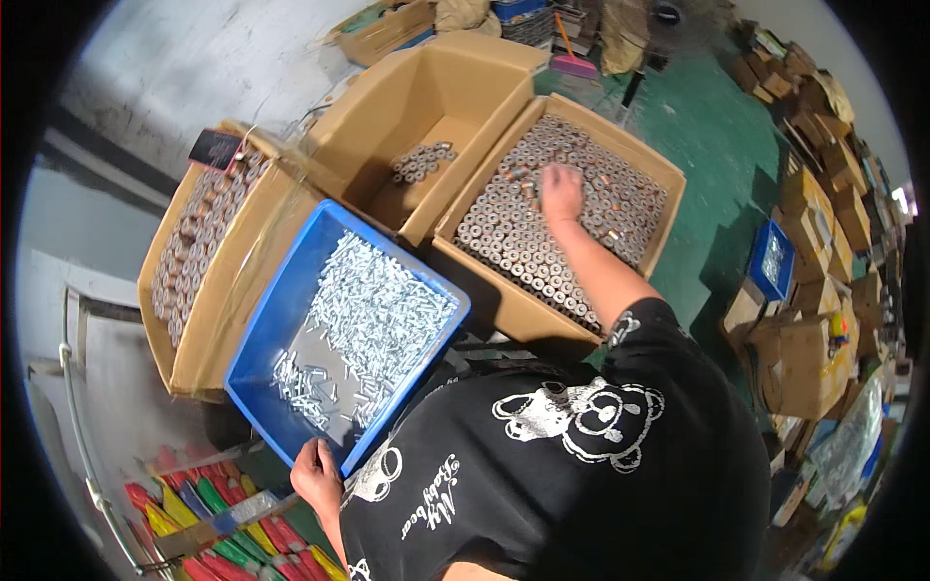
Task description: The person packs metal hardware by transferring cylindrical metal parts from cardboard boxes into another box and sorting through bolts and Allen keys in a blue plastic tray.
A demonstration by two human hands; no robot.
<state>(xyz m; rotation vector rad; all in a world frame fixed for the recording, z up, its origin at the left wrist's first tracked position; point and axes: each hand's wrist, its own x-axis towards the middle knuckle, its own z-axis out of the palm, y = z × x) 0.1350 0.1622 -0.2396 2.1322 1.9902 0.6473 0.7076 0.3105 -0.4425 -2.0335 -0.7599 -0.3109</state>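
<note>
A blue plastic bin [274,290], tilted in my view, lies in front of my body. Loose silver metal pins or screws [383,310] are spread inside it, with a smaller heap at the lower left. My left hand [318,473] is closed on the bin's near left rim. Reaching to the right, my right hand [562,194] is down among small cylindrical parts [513,242], which have grey ringed ends and coppery sides. These fill an open cardboard box [664,179]. Its fingers are bent together over the parts, and what they hold is hidden.
A deep cardboard box [378,92] with a few cylinders at the bottom stands behind the bin. Another box [223,290] of cylinders, with a dark device on its rim, is at left. Coloured packets [232,523] lie lower left; stacked cartons [804,358] line the right.
</note>
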